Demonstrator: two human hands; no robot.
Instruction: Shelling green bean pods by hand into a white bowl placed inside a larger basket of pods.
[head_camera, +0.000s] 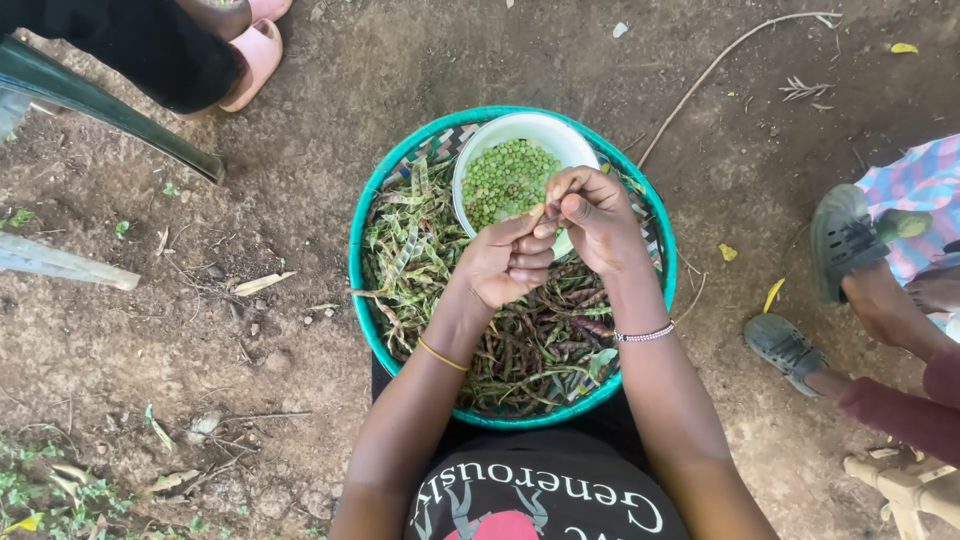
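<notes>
Both our hands are up over the teal basket, working one pod between them. Our left hand is curled narrow, fingers folded in, pinching the near end of a thin pod. Our right hand is closed on the far end, thumb and forefinger pressed to the seam. Neither hand is wide; both grip the same pod, and they touch at the knuckles.

Just beyond our hands sits the white bowl, with a bed of shelled green peas in it. The pod hangs right over the bowl's near rim, which looks a good place for it: anything that drops should land in the bowl, not among the husks. Below and to either side of our wrists the basket is heaped with pods, green and streaky to the left of our left hand, darker and purplish under our forearms.

To do this well, we judge, the thumb should run along the seam while the other hand holds the pod steady and low over the bowl.

Beyond our right hand, well apart, another person's grey shoes rest on the bare earth; beyond our left, a pink sandal.
</notes>
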